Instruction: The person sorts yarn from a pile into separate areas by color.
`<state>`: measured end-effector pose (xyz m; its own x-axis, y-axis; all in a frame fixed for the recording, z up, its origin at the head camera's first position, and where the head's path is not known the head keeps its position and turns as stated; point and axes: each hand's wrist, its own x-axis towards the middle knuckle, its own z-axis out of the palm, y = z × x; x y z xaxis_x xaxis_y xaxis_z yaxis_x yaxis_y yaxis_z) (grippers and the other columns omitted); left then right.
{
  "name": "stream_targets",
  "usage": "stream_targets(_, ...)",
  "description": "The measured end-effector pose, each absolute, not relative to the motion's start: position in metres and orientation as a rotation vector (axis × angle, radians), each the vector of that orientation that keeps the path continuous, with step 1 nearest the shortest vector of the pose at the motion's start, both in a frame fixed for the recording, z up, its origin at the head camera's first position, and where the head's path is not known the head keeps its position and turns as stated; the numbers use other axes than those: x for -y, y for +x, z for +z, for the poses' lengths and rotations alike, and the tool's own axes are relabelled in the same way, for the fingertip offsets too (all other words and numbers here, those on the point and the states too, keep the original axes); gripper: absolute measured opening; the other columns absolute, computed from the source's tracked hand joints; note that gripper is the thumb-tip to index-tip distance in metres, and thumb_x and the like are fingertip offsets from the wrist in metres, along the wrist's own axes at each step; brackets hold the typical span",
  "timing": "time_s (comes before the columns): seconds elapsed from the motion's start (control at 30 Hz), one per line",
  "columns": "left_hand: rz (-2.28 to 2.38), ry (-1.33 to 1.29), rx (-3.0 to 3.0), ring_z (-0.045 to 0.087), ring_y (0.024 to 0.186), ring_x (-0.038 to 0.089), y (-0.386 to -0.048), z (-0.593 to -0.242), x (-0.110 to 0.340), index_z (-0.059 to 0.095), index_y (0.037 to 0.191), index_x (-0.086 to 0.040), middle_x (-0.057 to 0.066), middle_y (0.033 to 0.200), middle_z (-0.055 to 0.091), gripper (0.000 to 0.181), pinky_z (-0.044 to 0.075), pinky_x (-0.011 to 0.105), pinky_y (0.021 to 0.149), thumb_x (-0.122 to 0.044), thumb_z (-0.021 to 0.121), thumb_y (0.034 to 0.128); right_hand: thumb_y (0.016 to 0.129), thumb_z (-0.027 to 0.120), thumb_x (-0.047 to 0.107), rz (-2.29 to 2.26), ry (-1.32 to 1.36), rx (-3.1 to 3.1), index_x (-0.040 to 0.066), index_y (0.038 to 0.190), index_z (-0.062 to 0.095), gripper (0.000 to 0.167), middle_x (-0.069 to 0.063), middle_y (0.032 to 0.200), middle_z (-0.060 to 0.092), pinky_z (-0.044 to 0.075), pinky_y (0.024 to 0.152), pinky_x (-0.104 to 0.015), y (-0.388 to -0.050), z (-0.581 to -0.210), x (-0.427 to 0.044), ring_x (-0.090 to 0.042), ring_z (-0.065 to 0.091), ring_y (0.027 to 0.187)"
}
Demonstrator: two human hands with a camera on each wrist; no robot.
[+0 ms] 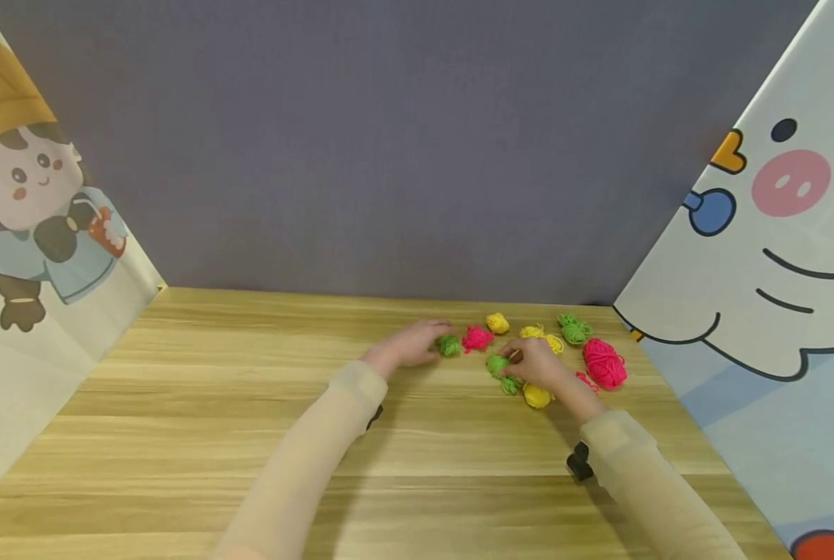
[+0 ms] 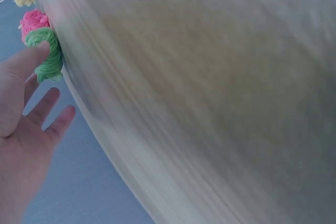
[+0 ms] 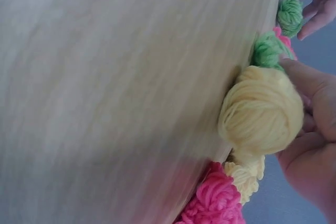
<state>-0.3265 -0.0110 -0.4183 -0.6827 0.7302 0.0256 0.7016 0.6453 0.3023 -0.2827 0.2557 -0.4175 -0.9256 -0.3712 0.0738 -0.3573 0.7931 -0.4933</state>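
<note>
In the head view my left hand [image 1: 413, 344] is beside a small green yarn ball [image 1: 449, 346] at the left end of a group of yarn balls. The left wrist view shows its thumb against that ball and the other fingers loosely spread. My right hand [image 1: 537, 363] pinches another green yarn ball [image 1: 497, 365] between thumb and fingers, low over the table. A second green clump [image 1: 509, 385] hangs just below it. Close under the right hand sits a yellow yarn ball [image 1: 537, 396], large in the right wrist view. A pink yarn ball [image 1: 478, 338] lies between the hands.
On the wooden table [image 1: 214, 404], more yarn lies around the right hand: a small yellow ball [image 1: 497, 323], loose yellow yarn [image 1: 533, 332], a green ball [image 1: 574, 329] and a large pink ball [image 1: 604, 364]. A grey panel [image 1: 389, 155] stands behind, with printed panels at both sides.
</note>
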Motion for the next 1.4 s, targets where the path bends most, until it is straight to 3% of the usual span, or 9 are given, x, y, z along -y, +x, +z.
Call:
stream_targets(0.4, 0.405, 1.138, -2.794, 0.038, 0.134, 0.024, -0.3283, -0.4214, 0.0061, 0.052, 0.133, -0.016, 0.006, 0.143, 0.044, 0.043, 0.029, 0.036, 0.113, -0.017, 0.063, 0.0912, 0.076, 0.078, 0.009, -0.791, -0.562, -2.934, 0.003, 0.096, 0.071, 0.022, -0.012, 0.093, 0.070, 0.056, 0.064, -0.029, -0.2855, -0.4182, -0.2565, -0.020, 0.067, 0.079)
stream_targets(0.67, 0.400, 1.163, -2.803, 0.046, 0.125, 0.022, -0.3254, -0.4212, 0.0064, 0.058, 0.122, -0.018, 0.005, 0.132, 0.050, 0.035, 0.038, 0.034, 0.107, -0.018, 0.067, 0.0878, 0.076, 0.078, 0.010, -0.774, -0.550, -2.961, 0.006, 0.095, 0.072, 0.021, -0.010, 0.092, 0.071, 0.056, 0.065, -0.030, -0.2853, -0.4194, -0.2552, -0.019, 0.067, 0.079)
stream_targets(1.17, 0.401, 1.206, -2.814, 0.058, 0.108, 0.016, -0.3221, -0.4186, 0.0038, 0.063, 0.112, -0.011, 0.002, 0.114, 0.064, 0.028, 0.046, 0.029, 0.096, -0.020, 0.070, 0.0862, 0.077, 0.077, 0.009, -0.769, -0.521, -2.958, 0.005, 0.098, 0.072, 0.021, -0.012, 0.097, 0.070, 0.057, 0.069, -0.034, -0.2791, -0.4161, -0.2540, -0.023, 0.067, 0.084)
stream_targets(1.4, 0.566, 1.199, -2.791, 0.059, 0.102, 0.019, -0.3291, -0.4257, 0.0079, 0.064, 0.109, -0.007, 0.006, 0.109, 0.065, 0.028, 0.049, 0.031, 0.092, -0.017, 0.073, 0.0835, 0.077, 0.077, 0.010, -0.748, -0.531, -2.969, 0.006, 0.098, 0.072, 0.022, -0.012, 0.097, 0.070, 0.057, 0.069, -0.035, -0.2805, -0.4175, -0.2531, -0.023, 0.067, 0.083)
